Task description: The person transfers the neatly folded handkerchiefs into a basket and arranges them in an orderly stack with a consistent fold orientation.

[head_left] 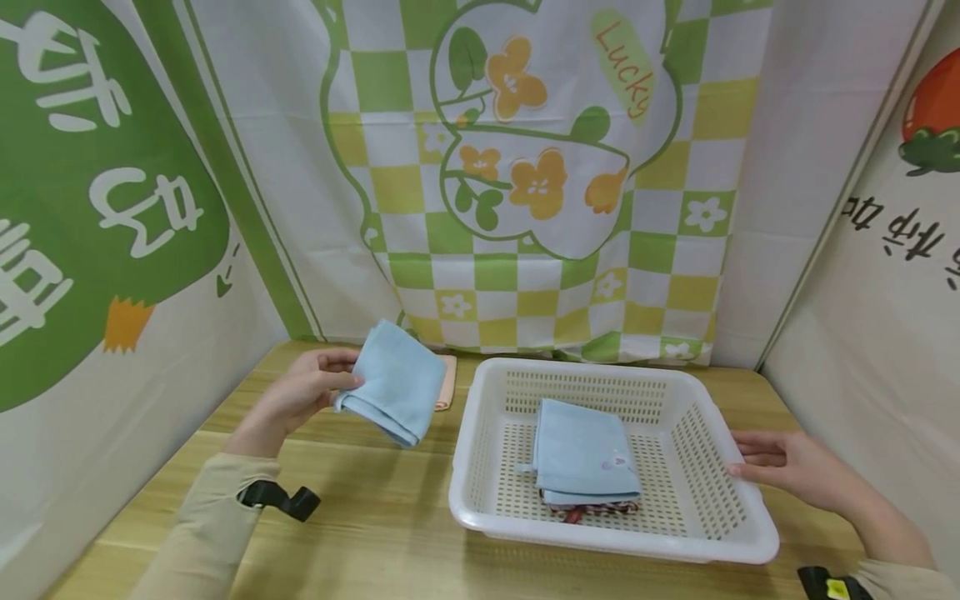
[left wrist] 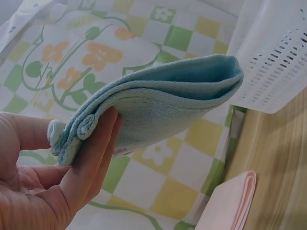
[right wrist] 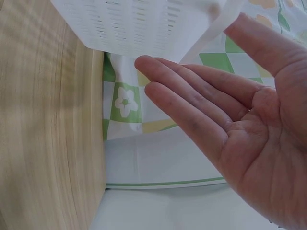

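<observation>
A folded light-blue towel (head_left: 397, 379) is pinched by its left edge between the thumb and fingers of my left hand (head_left: 311, 387), raised over the table left of the basket. The left wrist view shows its stacked layers and looped fold (left wrist: 182, 91) from the edge. My right hand (head_left: 798, 467) is at the right side of the white plastic basket (head_left: 615, 546), its fingers straight along the outer wall and the thumb near the rim. Inside the basket lies another folded light-blue towel (head_left: 585, 450) with a small motif, on top of a red-and-white patterned cloth (head_left: 600, 507).
A folded peach-pink cloth (head_left: 446, 383) lies on the wooden table (head_left: 360, 517) behind the raised towel, partly hidden by it. Printed fabric with green and yellow checks (head_left: 525, 283) hangs at the table's back edge, and printed side curtains stand left and right.
</observation>
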Action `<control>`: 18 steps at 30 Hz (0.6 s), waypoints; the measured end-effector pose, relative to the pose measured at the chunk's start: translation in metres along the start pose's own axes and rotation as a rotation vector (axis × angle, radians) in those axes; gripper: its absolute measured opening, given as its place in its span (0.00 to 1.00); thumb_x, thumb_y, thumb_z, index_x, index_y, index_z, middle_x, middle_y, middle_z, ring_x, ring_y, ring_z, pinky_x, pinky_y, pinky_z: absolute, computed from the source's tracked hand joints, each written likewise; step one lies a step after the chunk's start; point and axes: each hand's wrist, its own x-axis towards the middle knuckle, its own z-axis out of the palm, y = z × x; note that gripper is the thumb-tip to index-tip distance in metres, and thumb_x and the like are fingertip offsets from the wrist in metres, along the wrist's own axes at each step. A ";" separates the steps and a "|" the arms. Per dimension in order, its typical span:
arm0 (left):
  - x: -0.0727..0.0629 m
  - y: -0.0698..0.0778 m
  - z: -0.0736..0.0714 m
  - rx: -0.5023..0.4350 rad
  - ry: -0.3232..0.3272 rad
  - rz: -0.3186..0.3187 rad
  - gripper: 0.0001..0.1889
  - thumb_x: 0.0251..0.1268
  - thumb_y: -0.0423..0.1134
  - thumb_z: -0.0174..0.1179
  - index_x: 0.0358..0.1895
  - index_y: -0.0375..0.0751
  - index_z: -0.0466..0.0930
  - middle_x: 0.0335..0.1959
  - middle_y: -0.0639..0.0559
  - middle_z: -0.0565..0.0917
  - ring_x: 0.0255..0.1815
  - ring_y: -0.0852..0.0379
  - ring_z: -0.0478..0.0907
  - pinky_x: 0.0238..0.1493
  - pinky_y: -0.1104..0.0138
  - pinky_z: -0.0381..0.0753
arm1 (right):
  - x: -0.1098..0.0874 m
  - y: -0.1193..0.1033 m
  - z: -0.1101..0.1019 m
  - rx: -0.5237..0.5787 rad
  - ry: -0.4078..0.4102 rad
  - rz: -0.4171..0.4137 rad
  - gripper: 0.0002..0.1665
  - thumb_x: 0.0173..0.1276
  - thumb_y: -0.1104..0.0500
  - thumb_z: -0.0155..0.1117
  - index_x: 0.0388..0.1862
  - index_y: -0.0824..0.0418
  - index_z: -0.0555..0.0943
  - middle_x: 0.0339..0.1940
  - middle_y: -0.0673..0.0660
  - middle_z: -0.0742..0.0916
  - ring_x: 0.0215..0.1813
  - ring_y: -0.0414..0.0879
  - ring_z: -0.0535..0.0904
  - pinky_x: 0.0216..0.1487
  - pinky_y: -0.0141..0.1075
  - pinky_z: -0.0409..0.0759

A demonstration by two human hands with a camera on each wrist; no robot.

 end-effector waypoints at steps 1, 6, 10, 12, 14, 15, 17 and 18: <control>0.001 0.000 0.001 -0.002 -0.003 0.000 0.26 0.63 0.28 0.56 0.62 0.20 0.60 0.39 0.55 0.79 0.35 0.62 0.79 0.33 0.73 0.81 | 0.000 0.000 0.000 0.001 0.001 0.003 0.38 0.65 0.50 0.64 0.62 0.77 0.68 0.53 0.70 0.82 0.45 0.39 0.84 0.40 0.29 0.83; 0.004 0.002 0.007 0.006 -0.024 0.009 0.26 0.64 0.29 0.56 0.62 0.20 0.61 0.39 0.55 0.80 0.35 0.62 0.80 0.32 0.72 0.81 | 0.000 0.000 0.001 -0.010 0.002 -0.010 0.37 0.66 0.52 0.64 0.62 0.78 0.68 0.53 0.70 0.82 0.44 0.38 0.84 0.39 0.29 0.82; 0.006 0.005 0.010 0.013 -0.043 0.021 0.25 0.64 0.29 0.56 0.61 0.21 0.62 0.38 0.55 0.80 0.34 0.62 0.80 0.32 0.71 0.80 | 0.000 -0.001 0.001 -0.010 0.004 -0.017 0.36 0.66 0.53 0.63 0.62 0.78 0.68 0.53 0.71 0.82 0.44 0.36 0.83 0.39 0.28 0.82; 0.007 0.006 0.012 0.008 -0.048 0.023 0.24 0.64 0.29 0.56 0.61 0.21 0.63 0.38 0.54 0.80 0.34 0.62 0.80 0.32 0.71 0.81 | 0.000 0.000 0.001 -0.012 0.003 -0.014 0.36 0.66 0.53 0.63 0.62 0.78 0.68 0.53 0.70 0.82 0.44 0.35 0.83 0.39 0.28 0.82; 0.008 0.006 0.014 0.005 -0.053 0.025 0.23 0.64 0.29 0.56 0.60 0.22 0.63 0.38 0.54 0.80 0.34 0.61 0.80 0.32 0.71 0.81 | 0.000 0.000 0.001 -0.009 0.000 -0.014 0.35 0.66 0.53 0.63 0.62 0.78 0.68 0.53 0.70 0.82 0.44 0.35 0.83 0.39 0.28 0.82; 0.009 0.007 0.015 0.004 -0.054 0.026 0.23 0.64 0.29 0.56 0.60 0.21 0.63 0.38 0.54 0.80 0.34 0.61 0.80 0.32 0.71 0.81 | 0.000 0.000 0.001 -0.008 -0.002 -0.016 0.35 0.66 0.53 0.63 0.62 0.79 0.68 0.53 0.70 0.82 0.44 0.35 0.83 0.39 0.28 0.82; 0.010 0.007 0.017 0.008 -0.056 0.028 0.23 0.64 0.29 0.56 0.60 0.21 0.63 0.39 0.54 0.80 0.34 0.61 0.80 0.33 0.71 0.81 | 0.000 0.000 0.001 -0.005 -0.005 -0.017 0.35 0.66 0.53 0.63 0.62 0.79 0.68 0.53 0.70 0.82 0.44 0.35 0.83 0.39 0.28 0.82; 0.010 0.008 0.018 0.010 -0.056 0.028 0.24 0.64 0.29 0.56 0.60 0.21 0.63 0.39 0.54 0.79 0.34 0.61 0.80 0.33 0.71 0.81 | 0.000 0.000 0.001 -0.005 -0.007 -0.018 0.35 0.66 0.53 0.63 0.62 0.79 0.68 0.53 0.71 0.82 0.44 0.35 0.83 0.39 0.28 0.82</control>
